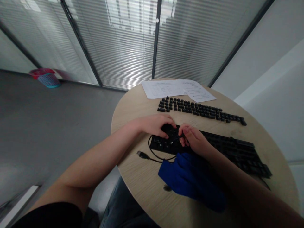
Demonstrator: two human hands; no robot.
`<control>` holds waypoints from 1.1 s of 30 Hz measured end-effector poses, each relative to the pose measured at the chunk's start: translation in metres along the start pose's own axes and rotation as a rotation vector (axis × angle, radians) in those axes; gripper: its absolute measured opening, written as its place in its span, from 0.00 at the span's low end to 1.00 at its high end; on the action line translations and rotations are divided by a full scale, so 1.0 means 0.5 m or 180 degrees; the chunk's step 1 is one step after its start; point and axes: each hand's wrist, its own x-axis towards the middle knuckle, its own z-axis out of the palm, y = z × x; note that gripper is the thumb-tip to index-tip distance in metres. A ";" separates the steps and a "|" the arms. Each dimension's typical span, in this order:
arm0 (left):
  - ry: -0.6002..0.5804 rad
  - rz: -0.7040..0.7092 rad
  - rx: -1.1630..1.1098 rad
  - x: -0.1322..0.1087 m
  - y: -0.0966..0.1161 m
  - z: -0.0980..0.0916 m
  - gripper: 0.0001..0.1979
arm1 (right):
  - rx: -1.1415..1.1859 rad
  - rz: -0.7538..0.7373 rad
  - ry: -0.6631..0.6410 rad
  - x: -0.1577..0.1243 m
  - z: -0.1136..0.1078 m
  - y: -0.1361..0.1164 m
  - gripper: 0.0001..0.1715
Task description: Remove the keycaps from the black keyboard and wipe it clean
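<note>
A black keyboard (225,144) lies at a slant across the round table, with the keycaps gone from part of its left portion. My left hand (156,124) rests on its left end, thumb and fingers spread apart. My right hand (193,138) is closed just above the keyboard, fingertips pinched on something dark and thin that I cannot make out. A black USB cable (154,155) curls by the keyboard's left end, its plug (142,155) on the tabletop. Below my right wrist lies a crumpled blue cloth (187,179). Loose black keycaps (194,107) are laid out in rows behind the keyboard.
Printed papers (163,88) lie at the far edge of the wooden table (133,104). A small dark round item (167,188) sits beside the cloth. Glass panels with blinds (123,57) stand behind. Red and blue baskets (48,78) are on the floor at left.
</note>
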 end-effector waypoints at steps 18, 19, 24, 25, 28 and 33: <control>-0.0044 -0.0003 -0.0152 0.002 -0.001 0.003 0.20 | -0.0860 -0.0287 -0.0263 -0.009 0.008 -0.001 0.19; -0.0048 -0.0004 -0.0160 0.002 -0.001 0.003 0.20 | -0.0941 -0.0387 -0.0260 -0.010 0.009 -0.001 0.18; -0.0068 -0.0025 -0.0165 0.001 -0.002 0.004 0.22 | -0.1352 -0.0910 -0.0313 -0.011 0.013 -0.014 0.15; -0.0063 -0.0024 -0.0154 0.000 -0.002 0.004 0.22 | -0.1408 -0.0980 -0.0333 -0.011 0.014 -0.017 0.14; -0.0032 -0.0010 -0.0128 0.000 -0.004 0.006 0.21 | -0.1473 -0.1092 -0.0387 -0.009 0.016 -0.019 0.15; -0.0011 -0.0015 -0.0140 0.001 -0.003 0.004 0.22 | -0.1156 -0.0980 -0.0177 -0.015 0.013 0.001 0.19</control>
